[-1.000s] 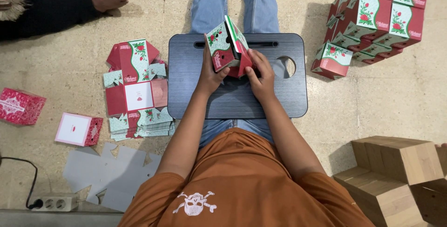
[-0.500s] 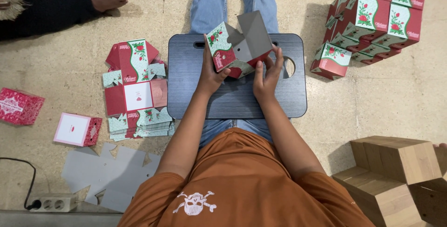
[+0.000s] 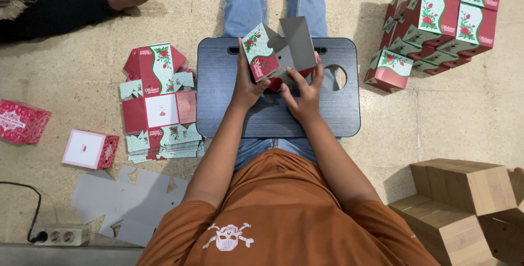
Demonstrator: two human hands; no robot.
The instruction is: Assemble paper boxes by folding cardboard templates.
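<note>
Beige floor spreads around our dark lap desk [image 3: 218, 108], steadying the work. Beyond our right hand [image 3: 303, 92] sit stacked finished boxes [image 3: 443, 20]; left, flat blanks [image 3: 158, 99]. Both hands, left hand [image 3: 246, 83] included, clasp the half-folded carton [image 3: 275, 53] above the desk, fingers curled.

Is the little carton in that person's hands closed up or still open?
Open: the carton has a grey flap standing up, unfolded, between the left hand and right hand.
</note>
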